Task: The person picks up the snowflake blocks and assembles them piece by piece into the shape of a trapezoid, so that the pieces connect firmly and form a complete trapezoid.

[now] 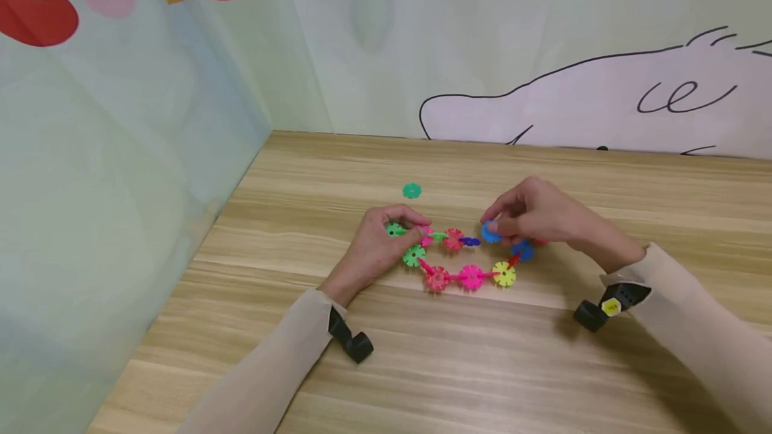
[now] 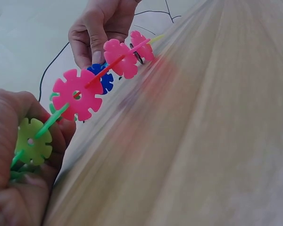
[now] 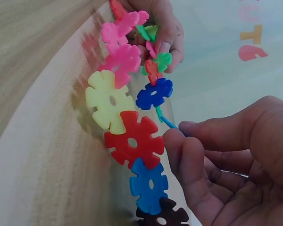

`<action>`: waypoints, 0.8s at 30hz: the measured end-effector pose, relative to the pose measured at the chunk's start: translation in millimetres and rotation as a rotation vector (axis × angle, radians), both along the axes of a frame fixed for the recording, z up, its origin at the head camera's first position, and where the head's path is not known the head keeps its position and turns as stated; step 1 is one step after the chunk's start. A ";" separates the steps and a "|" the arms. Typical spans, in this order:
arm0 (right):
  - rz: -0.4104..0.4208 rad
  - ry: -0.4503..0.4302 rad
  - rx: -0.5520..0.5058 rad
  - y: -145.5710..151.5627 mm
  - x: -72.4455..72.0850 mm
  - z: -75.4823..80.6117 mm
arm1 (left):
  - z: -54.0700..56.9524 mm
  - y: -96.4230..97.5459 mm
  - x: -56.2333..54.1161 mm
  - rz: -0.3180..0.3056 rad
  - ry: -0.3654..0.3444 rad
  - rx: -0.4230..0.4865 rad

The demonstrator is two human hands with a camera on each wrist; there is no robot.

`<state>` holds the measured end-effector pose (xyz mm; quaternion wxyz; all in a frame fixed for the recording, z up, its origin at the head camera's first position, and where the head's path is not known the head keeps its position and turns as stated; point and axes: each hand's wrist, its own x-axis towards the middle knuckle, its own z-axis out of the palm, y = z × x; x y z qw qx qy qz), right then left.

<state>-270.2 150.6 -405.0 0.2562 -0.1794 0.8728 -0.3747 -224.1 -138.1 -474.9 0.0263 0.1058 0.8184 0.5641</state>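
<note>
A loop-shaped chain of interlocking notched plastic discs lies low over the table. Its near row includes a pink disc and a yellow disc. At the chain's left end, my left hand pinches a pink disc between thumb and fingers, with green discs beside it. My right hand pinches a light blue disc, which appears edge-on in the right wrist view. Just left of that disc stands a dark blue disc of the far row. Below the right hand is another blue disc, joined to a red disc.
One loose green disc lies flat on the wooden table, beyond the left hand. A printed wall borders the table's far edge, and another wall runs along its left side. Both sleeves carry small black wrist cameras.
</note>
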 end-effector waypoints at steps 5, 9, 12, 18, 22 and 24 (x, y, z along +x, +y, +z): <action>-0.010 -0.041 -0.036 1.0 2.4 -2.8 | -1.0 0.4 -0.8 0.013 0.012 0.007; 0.000 -0.066 -0.074 1.0 3.3 -6.8 | -1.6 0.2 -0.9 0.020 0.023 0.015; 0.006 -0.077 -0.092 0.3 4.0 -9.8 | -1.7 0.2 -0.4 0.021 0.027 0.019; 0.003 -0.080 -0.114 -2.5 6.0 -13.7 | -1.5 -0.3 0.1 0.015 0.023 0.019; 0.008 -0.069 -0.135 -3.1 5.4 -12.8 | -1.2 -1.1 -0.3 0.011 0.025 0.018; 0.008 -0.068 -0.147 -3.7 4.4 -10.5 | 0.8 -0.9 -0.4 0.012 0.016 0.019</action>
